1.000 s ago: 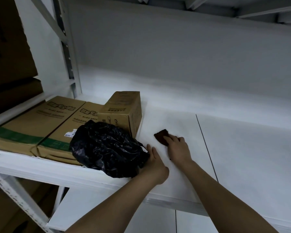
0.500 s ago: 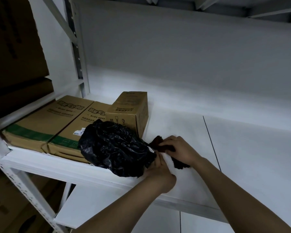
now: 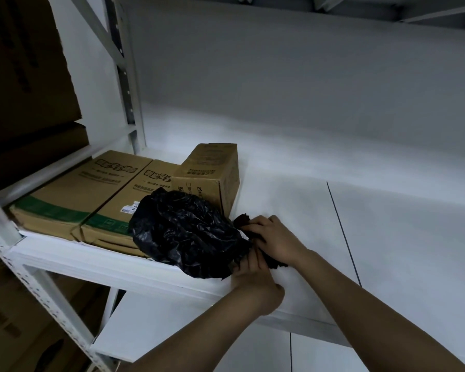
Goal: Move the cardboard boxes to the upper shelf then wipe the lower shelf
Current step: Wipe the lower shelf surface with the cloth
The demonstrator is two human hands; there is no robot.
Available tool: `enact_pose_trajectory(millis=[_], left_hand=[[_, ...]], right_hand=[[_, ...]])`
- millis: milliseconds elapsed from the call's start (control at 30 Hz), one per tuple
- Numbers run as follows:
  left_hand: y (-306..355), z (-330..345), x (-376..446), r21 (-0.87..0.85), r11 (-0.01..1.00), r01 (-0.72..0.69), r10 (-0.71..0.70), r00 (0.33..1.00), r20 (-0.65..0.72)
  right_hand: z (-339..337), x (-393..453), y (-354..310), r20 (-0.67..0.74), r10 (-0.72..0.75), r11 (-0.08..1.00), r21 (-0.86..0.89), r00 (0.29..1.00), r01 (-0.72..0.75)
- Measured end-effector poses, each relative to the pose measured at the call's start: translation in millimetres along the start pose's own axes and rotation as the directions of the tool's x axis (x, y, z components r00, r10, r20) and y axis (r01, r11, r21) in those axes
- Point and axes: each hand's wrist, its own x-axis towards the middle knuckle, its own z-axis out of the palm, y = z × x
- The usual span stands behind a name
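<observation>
Two flat cardboard boxes (image 3: 73, 194) with green stripes lie side by side at the left of the white upper shelf (image 3: 293, 216). A smaller upright cardboard box (image 3: 212, 170) stands on them at the right. A crumpled black plastic bag (image 3: 185, 232) sits in front of the boxes near the shelf's front edge. My right hand (image 3: 274, 237) grips a dark brown cloth (image 3: 243, 220) against the bag's right side. My left hand (image 3: 255, 283) holds the bag's lower right edge, fingers curled on the plastic. Below, the white lower shelf (image 3: 156, 326) shows.
A white perforated upright (image 3: 124, 76) stands behind the boxes, another (image 3: 24, 277) at the front left. Dark cardboard cartons (image 3: 24, 76) fill the neighbouring rack on the left. The shelf's right part has a thin dark panel seam (image 3: 341, 232).
My right hand left the shelf surface, picked up the cloth and brought it to the bag. My left hand shifted to hold the bag's edge. The view moved slightly closer and left.
</observation>
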Motion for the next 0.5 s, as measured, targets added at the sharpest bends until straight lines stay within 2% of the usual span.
enact_pose_trajectory(millis=[100, 167, 233, 300, 500], left_hand=[[2.5, 1.6, -1.4, -0.005, 1.0, -0.013, 0.013, 1.0, -0.009], [2.3, 3.6, -2.1, 0.003, 1.0, -0.02, 0.02, 1.0, -0.013], [2.7, 7.5, -3.9, 0.017, 0.999, -0.031, 0.031, 0.999, -0.018], [4.4, 11.4, -4.9, 0.024, 0.999, -0.032, 0.033, 0.999, -0.036], [5.8, 8.8, -7.2, -0.041, 0.999, -0.001, -0.004, 0.993, -0.115]], right_hand=[[-3.4, -19.1, 17.0, -0.019, -0.018, 0.999, 0.048, 1.0, 0.019], [-5.5, -22.0, 31.1, -0.058, 0.11, 0.994, 0.03, 0.992, -0.109], [-5.7, -20.1, 37.6, -0.091, 0.287, 0.958, 0.01, 0.953, -0.288], [-2.5, -15.7, 31.2, -0.11, 0.344, 0.938, 0.001, 0.933, -0.346], [13.9, -24.0, 2.0, -0.134, 0.092, 0.996, 0.015, 0.987, -0.091]])
